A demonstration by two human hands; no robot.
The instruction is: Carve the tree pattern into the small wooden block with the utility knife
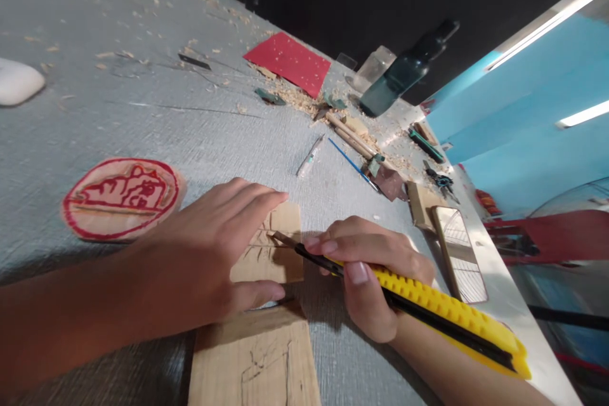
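My right hand (pixel 368 263) grips a yellow and black utility knife (pixel 428 298) like a pen. The blade tip touches a small wooden block (pixel 288 260) marked with dark pencil lines. My left hand (pixel 214 247) lies over the left part of this block, fingers along its far side and thumb at its near side, steadying it. That hand covers part of the block. Close below sits a second wooden block (pixel 259 361), with a pencil drawing on its face. Left of my left hand rests an oval wooden piece (pixel 124 198) with a red outlined figure.
A red sheet (pixel 290 62) and wood shavings lie farther back, near a dark bottle (pixel 404 73) and a clear cup (pixel 373 68). Wooden-handled tools (pixel 352 136), a blue brush (pixel 352 163) and a phone (pixel 460 254) are on the right. A white object (pixel 19 82) stands far left.
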